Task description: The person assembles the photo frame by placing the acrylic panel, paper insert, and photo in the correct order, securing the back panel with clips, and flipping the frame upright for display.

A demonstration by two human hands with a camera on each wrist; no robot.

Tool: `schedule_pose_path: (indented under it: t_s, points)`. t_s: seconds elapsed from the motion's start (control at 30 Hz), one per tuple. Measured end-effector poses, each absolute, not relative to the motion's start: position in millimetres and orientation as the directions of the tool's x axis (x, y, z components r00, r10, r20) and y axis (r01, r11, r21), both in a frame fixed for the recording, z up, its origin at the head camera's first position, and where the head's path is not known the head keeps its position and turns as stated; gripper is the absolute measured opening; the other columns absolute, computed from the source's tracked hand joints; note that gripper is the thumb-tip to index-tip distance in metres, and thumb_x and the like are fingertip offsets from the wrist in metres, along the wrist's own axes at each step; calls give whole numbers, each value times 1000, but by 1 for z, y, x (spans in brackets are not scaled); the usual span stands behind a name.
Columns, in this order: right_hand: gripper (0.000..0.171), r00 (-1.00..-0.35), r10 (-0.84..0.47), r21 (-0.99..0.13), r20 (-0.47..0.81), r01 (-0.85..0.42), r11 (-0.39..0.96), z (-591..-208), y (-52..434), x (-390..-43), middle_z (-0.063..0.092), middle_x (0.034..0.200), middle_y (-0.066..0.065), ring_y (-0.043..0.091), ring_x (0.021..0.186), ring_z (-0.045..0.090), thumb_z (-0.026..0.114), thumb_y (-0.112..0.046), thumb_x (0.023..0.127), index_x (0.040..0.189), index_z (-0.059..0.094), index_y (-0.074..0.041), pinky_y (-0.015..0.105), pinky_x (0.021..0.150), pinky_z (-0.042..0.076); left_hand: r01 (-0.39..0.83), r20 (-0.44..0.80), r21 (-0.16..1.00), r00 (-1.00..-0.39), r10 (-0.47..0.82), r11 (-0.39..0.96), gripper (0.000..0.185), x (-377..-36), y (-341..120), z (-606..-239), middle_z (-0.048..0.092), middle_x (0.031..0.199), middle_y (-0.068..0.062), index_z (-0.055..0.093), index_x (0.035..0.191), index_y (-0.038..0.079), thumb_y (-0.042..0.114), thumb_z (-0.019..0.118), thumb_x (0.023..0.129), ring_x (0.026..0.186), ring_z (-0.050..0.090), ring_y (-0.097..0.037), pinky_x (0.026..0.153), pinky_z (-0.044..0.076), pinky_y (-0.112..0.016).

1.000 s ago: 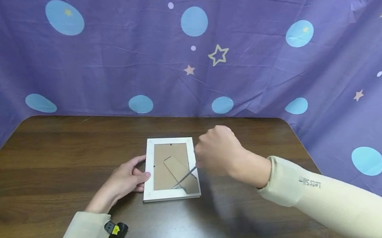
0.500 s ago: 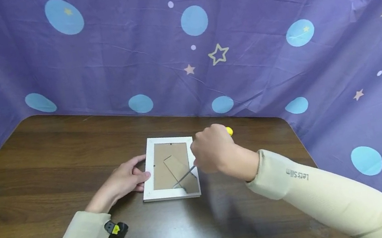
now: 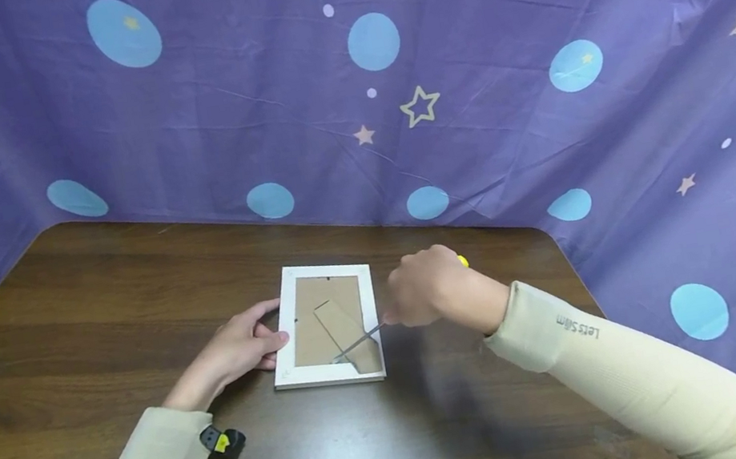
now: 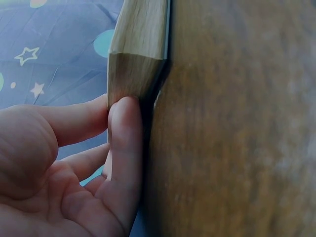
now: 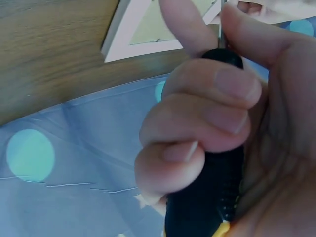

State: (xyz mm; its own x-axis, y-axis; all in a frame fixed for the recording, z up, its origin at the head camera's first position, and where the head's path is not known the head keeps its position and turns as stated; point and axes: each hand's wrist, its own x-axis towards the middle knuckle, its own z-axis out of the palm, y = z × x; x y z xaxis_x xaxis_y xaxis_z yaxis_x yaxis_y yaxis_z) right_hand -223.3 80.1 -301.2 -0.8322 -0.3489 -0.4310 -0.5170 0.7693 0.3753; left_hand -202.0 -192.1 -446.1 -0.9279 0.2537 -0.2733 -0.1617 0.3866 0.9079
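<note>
A white picture frame (image 3: 366, 295) lies back side up on the table, its brown backing board (image 3: 311, 336) and stand flap (image 3: 343, 323) showing. My left hand (image 3: 237, 347) pinches the frame's left side between thumb and fingers; the left wrist view shows the wooden edge (image 4: 132, 74) up close. In my right hand (image 3: 427, 284), fingers curl round the black and yellow handle (image 5: 197, 207) of a screwdriver (image 3: 360, 340). Its thin metal shaft slants down-left over the frame's lower right part, the tip at the backing's lower edge. Whether the tip touches cannot be told.
A dark brown wooden table (image 3: 103, 306) lies under both hands. Purple cloth (image 3: 464, 18) with stars and blue ovals hangs along its back and sides. A small black device (image 3: 224, 443) is strapped to my left wrist.
My right hand shifts slightly left, then back right, still gripping the screwdriver, whose tip stays near the backing's lower edge. The left hand and the frame keep their places.
</note>
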Motion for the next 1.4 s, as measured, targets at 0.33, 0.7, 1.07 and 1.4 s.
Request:
schedule_pose_path:
  t_s: [0.33, 0.7, 1.07, 1.4]
  points:
    - [55, -771, -377, 147, -513, -512, 846, -316, 116, -229, 66, 62, -15, 12, 83, 66, 55, -62, 105, 67, 72, -26, 45, 81, 56, -173, -282, 912, -923, 262, 371, 72, -203, -188, -444, 68, 99, -17, 31, 164, -2, 8, 67, 104, 78, 68, -19, 71, 64, -31]
    - [54, -756, -514, -69, -406, -535, 842, -347, 152, -217, 62, 63, -15, 9, 67, 59, 55, -56, 107, 66, 67, -24, 41, 70, 54, -178, -288, 906, -924, 251, 384, 72, -202, -186, -443, 67, 100, -18, 31, 164, -2, 8, 68, 103, 78, 68, -20, 71, 64, -31]
    - [43, -746, -613, -51, -263, -623, 780, -360, 160, -213, 54, 65, -13, 9, 64, 55, 60, -53, 106, 74, 71, -26, 41, 61, 54, -187, -296, 905, -922, 249, 381, 71, -202, -189, -444, 67, 101, -18, 31, 164, -2, 8, 67, 103, 78, 68, -19, 72, 64, -31]
    - [47, -719, -671, -61, -182, -673, 737, -368, 166, -212, 45, 59, -15, 6, 57, 46, 60, -51, 106, 66, 64, -27, 32, 51, 45, -190, -299, 901, -923, 243, 390, 72, -202, -192, -445, 67, 102, -18, 30, 164, -1, 8, 68, 103, 79, 68, -20, 71, 65, -32]
